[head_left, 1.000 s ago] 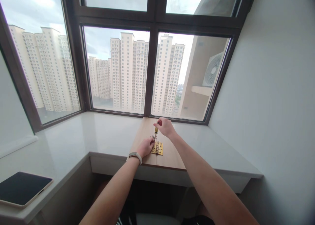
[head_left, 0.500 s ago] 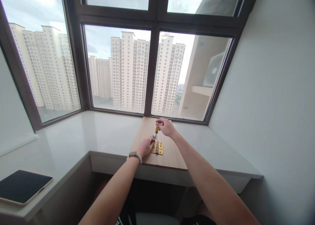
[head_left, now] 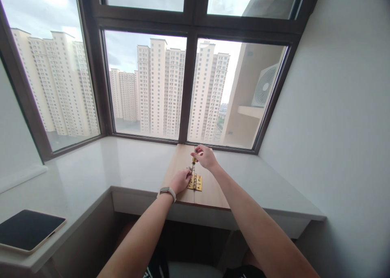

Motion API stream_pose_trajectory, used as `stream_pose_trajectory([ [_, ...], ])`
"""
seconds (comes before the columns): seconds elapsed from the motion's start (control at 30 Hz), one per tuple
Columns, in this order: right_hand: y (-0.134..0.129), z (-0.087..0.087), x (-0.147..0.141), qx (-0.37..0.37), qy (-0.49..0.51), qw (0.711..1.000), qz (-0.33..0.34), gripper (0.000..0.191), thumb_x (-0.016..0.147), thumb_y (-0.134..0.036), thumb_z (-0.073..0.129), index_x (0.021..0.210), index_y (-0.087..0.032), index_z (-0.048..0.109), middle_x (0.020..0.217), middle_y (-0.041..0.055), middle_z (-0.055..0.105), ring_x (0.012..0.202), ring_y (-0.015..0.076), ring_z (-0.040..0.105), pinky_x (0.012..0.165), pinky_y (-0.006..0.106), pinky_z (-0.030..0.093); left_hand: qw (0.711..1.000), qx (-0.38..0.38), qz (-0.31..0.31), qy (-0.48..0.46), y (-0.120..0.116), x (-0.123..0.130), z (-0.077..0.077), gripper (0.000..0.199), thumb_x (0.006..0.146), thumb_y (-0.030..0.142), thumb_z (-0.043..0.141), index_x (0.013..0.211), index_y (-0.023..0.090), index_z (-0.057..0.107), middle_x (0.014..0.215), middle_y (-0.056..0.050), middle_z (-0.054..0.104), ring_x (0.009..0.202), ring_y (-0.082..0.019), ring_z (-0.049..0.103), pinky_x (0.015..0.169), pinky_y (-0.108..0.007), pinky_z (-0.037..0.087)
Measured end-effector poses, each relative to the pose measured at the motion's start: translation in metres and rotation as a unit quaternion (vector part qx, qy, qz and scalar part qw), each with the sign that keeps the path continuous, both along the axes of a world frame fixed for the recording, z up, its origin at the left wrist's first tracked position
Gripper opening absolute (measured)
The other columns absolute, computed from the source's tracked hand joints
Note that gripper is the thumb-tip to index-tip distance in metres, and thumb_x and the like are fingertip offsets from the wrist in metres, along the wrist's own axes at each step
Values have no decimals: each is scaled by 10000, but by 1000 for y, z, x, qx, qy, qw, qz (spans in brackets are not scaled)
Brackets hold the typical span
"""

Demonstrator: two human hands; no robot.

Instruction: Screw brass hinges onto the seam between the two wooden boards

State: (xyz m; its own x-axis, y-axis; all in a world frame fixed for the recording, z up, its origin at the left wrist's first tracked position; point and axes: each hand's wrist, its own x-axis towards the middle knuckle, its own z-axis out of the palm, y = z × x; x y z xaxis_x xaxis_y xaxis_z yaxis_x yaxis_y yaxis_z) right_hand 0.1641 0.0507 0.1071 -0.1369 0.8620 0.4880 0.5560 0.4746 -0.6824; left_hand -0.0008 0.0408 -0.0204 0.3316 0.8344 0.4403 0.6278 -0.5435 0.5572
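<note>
We note right hand (head_left: 206, 158) gripping a screwdriver (head_left: 194, 160), left hand (head_left: 181, 181) near its tip, grip we cannot tell, gold hinge (head_left: 198, 183) across two boards (head_left: 211, 193), white table (head_left: 134, 164) beneath.

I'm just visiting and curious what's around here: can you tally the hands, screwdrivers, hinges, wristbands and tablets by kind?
Hands: 2 (left hand, right hand)
Screwdriver: 1
Hinge: 1
Wristband: 1
Tablet: 1
Total: 6
</note>
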Motion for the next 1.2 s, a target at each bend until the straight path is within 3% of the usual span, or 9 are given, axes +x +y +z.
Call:
stream_pose_trajectory([
  [0.1,-2,1,-1,-43,32,997,55,216,896,-329,674,1075,-207,681,1119,74,704,575,106,692,507,208,494,1000,-1,3,0,0,0,0,113,955,213,555,909,193,655,949,-93,729,850,-215,649,760,-301,451],
  [0.2,-1,3,-1,-67,47,994,70,193,932,-277,626,1095,-194,688,1067,75,723,608,119,716,496,188,494,1000,-5,2,1,1,0,-1,103,954,215,565,908,191,654,947,-89,728,843,-210,648,764,-296,452],
  [0.47,0,4,3,-22,5,1000,-3,108,864,-259,697,950,-194,688,861,31,740,593,128,693,589,235,540,1000,2,-6,-4,2,0,-2,94,942,200,567,915,186,656,939,-90,723,844,-209,647,767,-297,450],
  [0.63,-2,2,3,18,-12,999,-36,238,801,-390,764,849,-206,620,821,12,712,612,140,675,566,238,516,1000,3,-2,-5,0,0,-1,110,945,199,557,926,182,663,950,-95,727,855,-211,650,773,-301,454],
  [0.9,-3,-2,-3,-80,75,990,84,243,929,-307,622,1152,-217,661,1172,74,699,589,115,723,467,188,484,1000,0,0,-7,0,0,0,112,943,208,557,920,187,664,942,-96,728,840,-213,645,758,-302,457],
  [1.0,-3,-1,-3,-97,88,987,90,232,937,-291,631,1146,-204,680,1107,73,722,597,127,737,458,177,479,1000,-4,2,-9,0,1,0,111,940,207,558,918,187,665,945,-95,726,850,-214,645,768,-303,464],
  [1.2,-3,2,0,-55,56,996,41,147,889,-267,701,1008,-181,702,892,51,745,570,150,731,488,197,500,1000,0,-2,-9,0,0,-1,95,941,202,564,919,186,655,948,-90,725,837,-207,643,757,-295,456],
])
